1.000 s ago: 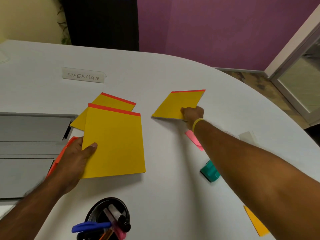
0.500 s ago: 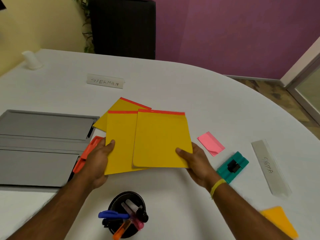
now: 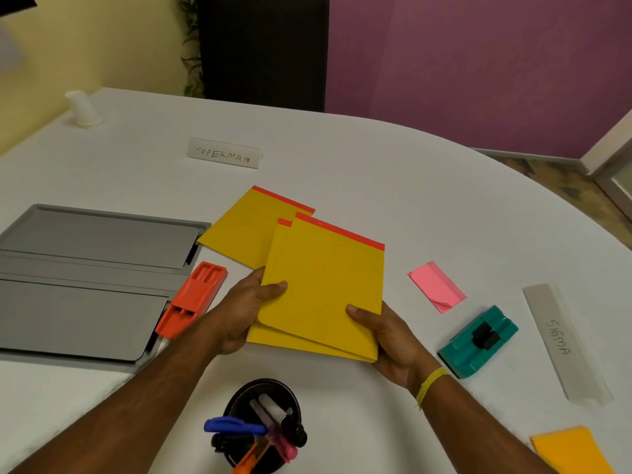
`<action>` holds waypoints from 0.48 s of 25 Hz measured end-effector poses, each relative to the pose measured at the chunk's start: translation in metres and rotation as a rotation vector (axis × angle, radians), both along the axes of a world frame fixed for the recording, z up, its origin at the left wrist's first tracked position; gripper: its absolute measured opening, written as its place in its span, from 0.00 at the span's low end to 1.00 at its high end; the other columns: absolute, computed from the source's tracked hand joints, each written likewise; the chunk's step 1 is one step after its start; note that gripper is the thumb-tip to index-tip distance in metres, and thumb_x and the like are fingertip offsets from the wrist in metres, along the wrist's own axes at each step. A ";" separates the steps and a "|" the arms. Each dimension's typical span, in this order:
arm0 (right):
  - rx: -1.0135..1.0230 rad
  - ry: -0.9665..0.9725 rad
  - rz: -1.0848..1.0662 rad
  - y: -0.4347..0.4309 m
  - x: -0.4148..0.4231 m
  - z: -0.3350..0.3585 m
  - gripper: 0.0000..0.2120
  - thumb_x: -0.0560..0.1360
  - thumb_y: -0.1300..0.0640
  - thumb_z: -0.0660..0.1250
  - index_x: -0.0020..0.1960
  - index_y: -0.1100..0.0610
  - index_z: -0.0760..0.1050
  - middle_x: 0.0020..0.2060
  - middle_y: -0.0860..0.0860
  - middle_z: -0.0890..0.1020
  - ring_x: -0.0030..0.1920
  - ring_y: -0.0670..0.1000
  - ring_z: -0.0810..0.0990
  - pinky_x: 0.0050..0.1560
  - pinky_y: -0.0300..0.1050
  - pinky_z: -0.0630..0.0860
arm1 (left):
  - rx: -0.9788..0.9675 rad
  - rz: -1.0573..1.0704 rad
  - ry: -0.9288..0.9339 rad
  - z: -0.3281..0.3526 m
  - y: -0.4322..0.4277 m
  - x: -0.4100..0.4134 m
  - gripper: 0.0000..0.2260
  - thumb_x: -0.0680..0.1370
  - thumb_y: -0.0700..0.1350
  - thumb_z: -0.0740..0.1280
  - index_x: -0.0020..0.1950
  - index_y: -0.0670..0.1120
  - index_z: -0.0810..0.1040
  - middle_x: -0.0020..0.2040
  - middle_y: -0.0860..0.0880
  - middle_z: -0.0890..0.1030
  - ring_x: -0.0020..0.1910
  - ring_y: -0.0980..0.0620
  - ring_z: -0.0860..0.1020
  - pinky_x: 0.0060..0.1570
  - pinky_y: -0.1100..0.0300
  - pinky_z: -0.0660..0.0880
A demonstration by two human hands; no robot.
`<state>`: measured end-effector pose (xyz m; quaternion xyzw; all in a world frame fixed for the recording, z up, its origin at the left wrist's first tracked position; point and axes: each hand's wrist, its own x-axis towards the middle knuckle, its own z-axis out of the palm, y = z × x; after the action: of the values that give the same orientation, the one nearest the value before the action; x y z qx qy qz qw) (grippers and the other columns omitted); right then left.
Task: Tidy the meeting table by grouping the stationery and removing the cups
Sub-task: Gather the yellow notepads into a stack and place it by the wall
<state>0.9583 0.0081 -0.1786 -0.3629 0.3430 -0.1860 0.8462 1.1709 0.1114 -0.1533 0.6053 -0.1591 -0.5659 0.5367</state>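
Gripping two stacked yellow pads (image 3: 325, 289) with both hands, left (image 3: 244, 311), right (image 3: 390, 336), cards reading "SUPERMAN" (image 3: 224, 153), "SIGMA" (image 3: 561, 336)

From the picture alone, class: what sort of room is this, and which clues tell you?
Most likely a meeting room. Handwritten name cards lie on a large white table, grey cable hatches are set into its top, and a pen pot stands near the edge.
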 end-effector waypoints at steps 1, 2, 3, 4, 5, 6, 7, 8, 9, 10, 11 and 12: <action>0.019 -0.006 -0.030 -0.002 -0.002 -0.004 0.25 0.72 0.61 0.67 0.68 0.52 0.71 0.61 0.56 0.82 0.59 0.61 0.82 0.52 0.55 0.82 | 0.013 -0.060 -0.067 0.001 -0.006 0.001 0.12 0.80 0.43 0.64 0.63 0.53 0.74 0.53 0.53 0.84 0.52 0.54 0.83 0.51 0.58 0.79; 0.022 -0.001 -0.069 -0.003 -0.003 -0.009 0.25 0.73 0.62 0.66 0.69 0.52 0.71 0.62 0.57 0.82 0.59 0.61 0.82 0.52 0.56 0.82 | 0.039 -0.100 -0.220 0.000 -0.013 0.006 0.09 0.80 0.44 0.65 0.60 0.52 0.75 0.48 0.54 0.84 0.46 0.59 0.83 0.43 0.64 0.79; 0.016 0.009 -0.108 -0.004 -0.004 -0.013 0.25 0.73 0.63 0.66 0.69 0.52 0.71 0.62 0.57 0.81 0.58 0.61 0.82 0.51 0.56 0.83 | 0.079 -0.116 -0.445 -0.004 -0.022 0.017 0.08 0.79 0.47 0.67 0.58 0.51 0.75 0.46 0.53 0.83 0.43 0.58 0.83 0.40 0.64 0.77; 0.005 0.019 -0.139 -0.004 -0.007 -0.017 0.25 0.73 0.64 0.66 0.69 0.52 0.71 0.62 0.57 0.81 0.58 0.61 0.82 0.51 0.56 0.83 | 0.123 -0.111 -0.695 -0.008 -0.033 0.031 0.12 0.78 0.49 0.69 0.60 0.48 0.75 0.47 0.49 0.82 0.45 0.53 0.82 0.41 0.61 0.76; 0.000 0.025 -0.162 -0.003 -0.010 -0.021 0.25 0.73 0.65 0.66 0.68 0.52 0.71 0.62 0.57 0.82 0.57 0.61 0.83 0.50 0.56 0.83 | 0.165 -0.098 -0.905 -0.012 -0.043 0.050 0.17 0.77 0.50 0.70 0.62 0.44 0.74 0.50 0.45 0.82 0.48 0.48 0.81 0.45 0.58 0.75; -0.001 0.025 -0.177 -0.001 -0.013 -0.023 0.25 0.72 0.64 0.66 0.68 0.52 0.71 0.61 0.56 0.82 0.56 0.60 0.83 0.49 0.55 0.83 | 0.209 -0.094 -1.054 -0.016 -0.052 0.070 0.21 0.76 0.51 0.72 0.64 0.42 0.73 0.54 0.42 0.80 0.53 0.43 0.79 0.50 0.54 0.75; 0.000 0.026 -0.188 0.001 -0.017 -0.026 0.25 0.72 0.64 0.66 0.68 0.52 0.71 0.61 0.56 0.82 0.56 0.60 0.83 0.48 0.54 0.83 | 0.269 -0.102 -1.138 -0.021 -0.061 0.091 0.26 0.74 0.53 0.73 0.67 0.41 0.72 0.59 0.39 0.78 0.58 0.40 0.77 0.55 0.51 0.73; -0.003 0.030 -0.191 0.004 -0.021 -0.029 0.26 0.71 0.64 0.67 0.68 0.52 0.71 0.61 0.56 0.82 0.56 0.60 0.83 0.47 0.53 0.83 | 0.357 -0.129 -1.184 -0.026 -0.068 0.109 0.33 0.72 0.56 0.74 0.70 0.41 0.69 0.64 0.37 0.75 0.62 0.37 0.74 0.60 0.47 0.72; -0.009 0.036 -0.188 0.007 -0.026 -0.032 0.26 0.71 0.64 0.67 0.68 0.51 0.71 0.61 0.56 0.82 0.57 0.60 0.83 0.48 0.54 0.83 | 0.468 -0.164 -1.202 -0.032 -0.074 0.123 0.40 0.70 0.61 0.74 0.72 0.41 0.66 0.67 0.35 0.71 0.65 0.35 0.71 0.63 0.44 0.71; -0.014 0.041 -0.184 0.010 -0.031 -0.037 0.26 0.72 0.64 0.67 0.68 0.51 0.71 0.61 0.56 0.82 0.58 0.60 0.82 0.50 0.55 0.83 | 0.571 -0.193 -1.211 -0.039 -0.079 0.134 0.45 0.66 0.66 0.74 0.73 0.41 0.63 0.68 0.35 0.69 0.67 0.34 0.69 0.65 0.40 0.69; -0.012 0.041 -0.177 0.012 -0.035 -0.042 0.26 0.72 0.64 0.67 0.69 0.51 0.70 0.62 0.56 0.81 0.59 0.61 0.82 0.52 0.57 0.82 | 0.647 -0.210 -1.217 -0.045 -0.082 0.142 0.50 0.63 0.69 0.74 0.74 0.41 0.61 0.69 0.34 0.67 0.68 0.33 0.68 0.66 0.38 0.68; -0.007 0.039 -0.170 0.013 -0.039 -0.047 0.26 0.73 0.64 0.66 0.69 0.51 0.70 0.63 0.56 0.81 0.60 0.61 0.81 0.55 0.60 0.80 | 0.699 -0.224 -1.229 -0.053 -0.084 0.149 0.53 0.60 0.72 0.74 0.74 0.42 0.60 0.69 0.34 0.67 0.68 0.33 0.67 0.66 0.37 0.68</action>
<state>0.9193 0.0212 -0.2259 -0.3388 0.3883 -0.2509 0.8194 1.3194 0.0270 -0.2061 0.9311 -0.3035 -0.1920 0.0633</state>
